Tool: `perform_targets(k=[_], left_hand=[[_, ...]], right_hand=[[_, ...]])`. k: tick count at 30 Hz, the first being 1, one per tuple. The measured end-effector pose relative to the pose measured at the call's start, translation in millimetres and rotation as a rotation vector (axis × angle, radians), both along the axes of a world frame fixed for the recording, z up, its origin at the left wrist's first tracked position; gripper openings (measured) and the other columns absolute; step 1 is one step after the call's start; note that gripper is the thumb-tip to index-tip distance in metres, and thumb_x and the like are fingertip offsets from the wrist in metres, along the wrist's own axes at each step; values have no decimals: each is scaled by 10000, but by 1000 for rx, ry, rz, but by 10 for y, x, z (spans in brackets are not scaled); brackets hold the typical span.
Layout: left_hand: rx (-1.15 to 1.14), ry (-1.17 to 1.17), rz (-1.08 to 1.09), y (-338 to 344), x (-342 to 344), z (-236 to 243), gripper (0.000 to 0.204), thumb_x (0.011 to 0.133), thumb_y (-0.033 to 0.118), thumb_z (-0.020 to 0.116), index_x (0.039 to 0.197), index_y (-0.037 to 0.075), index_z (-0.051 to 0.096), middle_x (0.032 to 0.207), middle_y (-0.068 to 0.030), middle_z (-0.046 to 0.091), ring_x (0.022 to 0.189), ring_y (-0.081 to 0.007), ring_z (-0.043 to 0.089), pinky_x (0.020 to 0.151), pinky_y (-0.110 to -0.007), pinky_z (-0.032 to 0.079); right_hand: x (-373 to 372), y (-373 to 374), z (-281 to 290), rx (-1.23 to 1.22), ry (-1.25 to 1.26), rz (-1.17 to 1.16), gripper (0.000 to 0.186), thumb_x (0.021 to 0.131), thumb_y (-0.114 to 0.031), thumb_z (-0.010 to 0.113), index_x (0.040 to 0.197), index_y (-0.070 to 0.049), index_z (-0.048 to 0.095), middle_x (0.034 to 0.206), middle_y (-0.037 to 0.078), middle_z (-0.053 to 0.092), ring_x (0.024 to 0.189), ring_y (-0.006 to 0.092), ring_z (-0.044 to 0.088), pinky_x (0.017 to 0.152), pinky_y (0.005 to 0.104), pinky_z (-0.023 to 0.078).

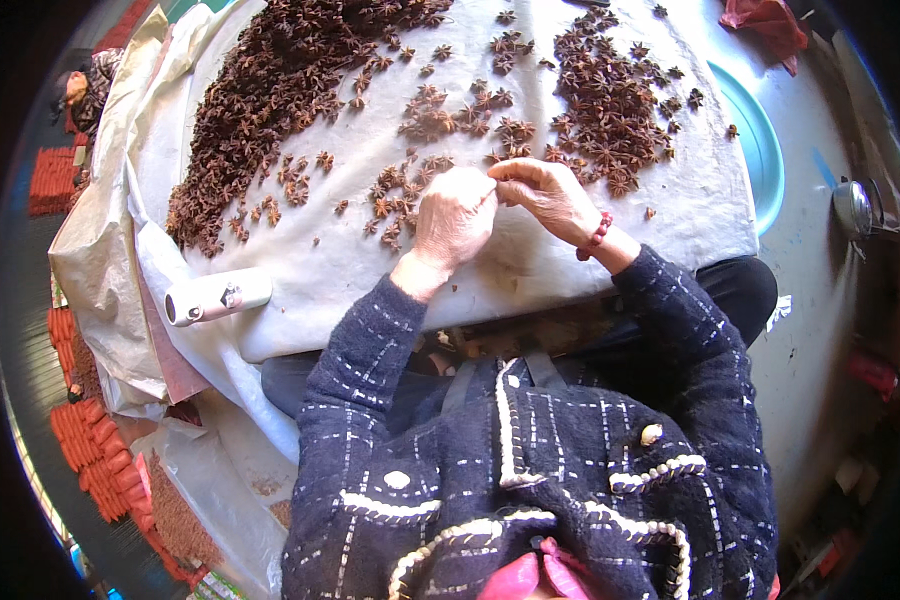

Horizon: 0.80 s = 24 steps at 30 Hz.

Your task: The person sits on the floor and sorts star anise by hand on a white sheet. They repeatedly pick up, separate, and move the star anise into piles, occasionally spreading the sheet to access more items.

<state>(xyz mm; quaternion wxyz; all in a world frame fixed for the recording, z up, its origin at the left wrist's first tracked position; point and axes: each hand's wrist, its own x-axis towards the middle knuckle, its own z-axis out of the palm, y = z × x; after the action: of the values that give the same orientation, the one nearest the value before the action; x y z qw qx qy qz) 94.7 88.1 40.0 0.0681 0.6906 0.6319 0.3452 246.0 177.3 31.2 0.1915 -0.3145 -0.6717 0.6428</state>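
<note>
My left hand [455, 218] and my right hand [558, 202] meet over the pale cloth [350, 285], fingertips close together. The left is curled in a fist-like grip with its back upward. On the right, thumb and forefinger pinch together. Anything between the fingers is too small or hidden to make out. Loose star anise [394, 200] lies scattered just beyond and left of my hands. A dense heap of star anise [260, 110] fills the far left of the cloth, and a smaller pile of star anise [610, 110] lies at the far right.
A white can-shaped container [218, 297] lies on its side at the cloth's left. Under the right edge shows a turquoise round tub [760, 150]. Bundles of orange-red packets [100, 460] line the left. A metal tin [852, 208] is at the far right, a red bag [767, 28] beyond.
</note>
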Motion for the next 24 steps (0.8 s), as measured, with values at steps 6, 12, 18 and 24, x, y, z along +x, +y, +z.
perform_targets(k=[6,12,18,24], left_hand=[[-212,-37,173,-70,91,232,152,770,169,623,754,20,648,721,-156,638,699,-319,628,668,-400,488],[-920,-285,-305,-367,-21,586,259,821,237,659,900,-7,698,696,-85,665,605,-155,593,640,-324,486],[-771,-350,-51,-216,-47,412,237,862,201,624,966,4,705,825,-114,710,736,-131,643,708,-290,509],[-265,-204,243,97,-449,129,214,872,167,569,961,26,703,931,-166,699,841,-297,672,770,-373,521]], right_hand=[[-126,-134,55,778,-39,4,209,868,-66,583,1052,-2,658,1012,157,674,885,276,675,788,327,538],[-271,373,107,1049,-274,-145,180,844,-115,628,1003,-39,664,954,131,650,878,298,633,757,382,526],[-417,823,-127,1152,-315,-40,115,819,-122,632,902,-57,679,899,102,611,915,292,580,817,391,479],[-423,908,-170,1166,-196,38,91,839,-108,592,826,-21,616,881,122,598,899,313,572,795,404,473]])
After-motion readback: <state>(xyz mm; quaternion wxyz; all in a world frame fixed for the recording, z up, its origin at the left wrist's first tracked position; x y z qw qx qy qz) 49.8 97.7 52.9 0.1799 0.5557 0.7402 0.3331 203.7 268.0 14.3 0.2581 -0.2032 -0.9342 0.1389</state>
